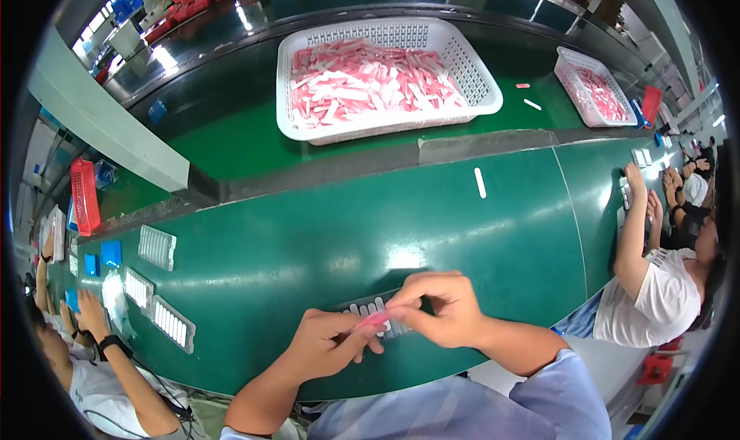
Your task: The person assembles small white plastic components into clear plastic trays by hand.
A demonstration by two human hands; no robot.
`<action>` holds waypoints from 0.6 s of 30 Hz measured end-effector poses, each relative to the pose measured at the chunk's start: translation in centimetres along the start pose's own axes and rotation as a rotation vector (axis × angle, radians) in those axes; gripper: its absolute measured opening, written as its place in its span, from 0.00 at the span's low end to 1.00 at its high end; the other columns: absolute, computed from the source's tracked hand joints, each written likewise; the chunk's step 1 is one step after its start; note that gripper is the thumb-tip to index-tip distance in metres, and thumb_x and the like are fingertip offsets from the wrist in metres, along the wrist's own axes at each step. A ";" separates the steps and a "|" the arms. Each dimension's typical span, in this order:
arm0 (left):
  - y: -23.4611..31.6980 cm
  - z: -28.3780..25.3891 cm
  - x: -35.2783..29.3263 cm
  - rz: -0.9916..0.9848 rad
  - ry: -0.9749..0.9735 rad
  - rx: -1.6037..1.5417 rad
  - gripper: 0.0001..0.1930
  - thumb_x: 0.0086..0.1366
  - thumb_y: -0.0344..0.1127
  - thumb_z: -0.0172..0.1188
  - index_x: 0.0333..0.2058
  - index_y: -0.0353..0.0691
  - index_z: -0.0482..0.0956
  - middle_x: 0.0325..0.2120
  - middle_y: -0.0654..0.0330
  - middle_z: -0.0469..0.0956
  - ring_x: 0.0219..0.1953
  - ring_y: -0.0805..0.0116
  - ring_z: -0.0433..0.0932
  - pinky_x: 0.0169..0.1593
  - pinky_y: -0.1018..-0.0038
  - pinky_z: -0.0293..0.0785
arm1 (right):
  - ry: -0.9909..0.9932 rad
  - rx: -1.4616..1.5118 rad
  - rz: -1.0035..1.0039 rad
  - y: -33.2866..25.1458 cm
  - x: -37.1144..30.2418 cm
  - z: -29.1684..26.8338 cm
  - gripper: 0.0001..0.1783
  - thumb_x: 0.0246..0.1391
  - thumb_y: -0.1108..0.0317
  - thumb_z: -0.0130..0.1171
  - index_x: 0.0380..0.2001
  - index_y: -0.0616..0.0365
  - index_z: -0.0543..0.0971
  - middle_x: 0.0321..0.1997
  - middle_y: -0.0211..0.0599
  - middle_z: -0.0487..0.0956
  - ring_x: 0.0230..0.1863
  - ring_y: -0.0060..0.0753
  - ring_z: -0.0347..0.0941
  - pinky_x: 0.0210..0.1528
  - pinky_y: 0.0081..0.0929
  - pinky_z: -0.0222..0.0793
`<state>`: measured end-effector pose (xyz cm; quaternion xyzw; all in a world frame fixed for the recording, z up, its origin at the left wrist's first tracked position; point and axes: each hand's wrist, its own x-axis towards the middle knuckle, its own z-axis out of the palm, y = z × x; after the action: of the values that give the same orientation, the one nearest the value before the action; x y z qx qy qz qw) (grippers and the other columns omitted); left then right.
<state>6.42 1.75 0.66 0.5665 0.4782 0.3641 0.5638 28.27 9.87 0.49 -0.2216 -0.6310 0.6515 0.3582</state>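
Near the front edge of the green table, my left hand [327, 344] pinches one end of a thin pink strip [375, 319]. My right hand [441, 309] has thumb and forefinger closed on the strip's other end. The strip looks slightly see-through; whether it is a wrapper or a solid piece I cannot tell. Right beneath both hands lies a clear slotted tray [399, 329], partly hidden by them. White rounded sticks [370, 308] fill several of its slots on the left side.
Beyond the table's raised dark ledge stands a white basket [297, 132] heaped with pink and white strips. A lone white stick [480, 183] lies on the table. Slotted trays [173, 324] sit at left beside a co-worker's hand [92, 317]; another person [651, 286] works at right.
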 end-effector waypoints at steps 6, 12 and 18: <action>0.2 -0.2 -0.1 0.025 0.090 -0.044 0.07 0.69 0.30 0.61 0.38 0.36 0.87 0.22 0.62 0.85 0.17 0.79 0.78 0.22 0.81 0.72 | 0.170 0.243 0.223 0.4 -0.1 -1.4 0.05 0.61 0.75 0.65 0.39 0.64 0.83 0.33 0.30 0.83 0.31 0.14 0.74 0.32 0.17 0.68; -0.7 0.5 -0.2 0.200 0.079 0.209 0.07 0.68 0.28 0.60 0.38 0.37 0.87 0.19 0.64 0.84 0.17 0.79 0.78 0.21 0.80 0.72 | 0.141 -0.133 -0.032 -0.3 -0.2 -0.5 0.00 0.56 0.77 0.68 0.31 0.61 0.85 0.26 0.32 0.83 0.25 0.16 0.73 0.27 0.19 0.67; -0.3 -0.3 -0.1 0.246 0.419 0.119 0.12 0.72 0.28 0.54 0.32 0.30 0.85 0.14 0.58 0.80 0.14 0.77 0.77 0.18 0.81 0.69 | 0.111 -0.656 -0.199 -1.5 0.6 -1.8 0.02 0.53 0.72 0.69 0.29 0.57 0.85 0.19 0.31 0.80 0.21 0.24 0.76 0.26 0.26 0.70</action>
<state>6.07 1.68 0.41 0.5649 0.5327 0.5106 0.3694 29.51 11.39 1.87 -0.2973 -0.8048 0.3629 0.3636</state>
